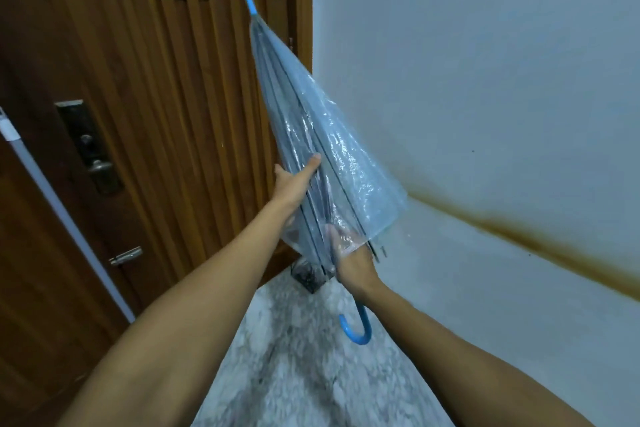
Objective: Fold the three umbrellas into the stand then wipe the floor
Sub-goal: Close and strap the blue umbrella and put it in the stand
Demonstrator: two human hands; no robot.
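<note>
The umbrella (311,135), tip up-left and handle near, is clasped by the left hand (294,184) mid-canopy, the right hand (349,260) gripping its lower shaft.

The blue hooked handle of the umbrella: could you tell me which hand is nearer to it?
Right. The right hand grips just above the handle; the left hand holds the canopy higher up.

Both forearms are bare to the frame's edge (no sleeve, watch or ring shows).

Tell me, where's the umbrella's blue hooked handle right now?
The handle hangs low at centre, just below the right hand, over the speckled floor.
</note>
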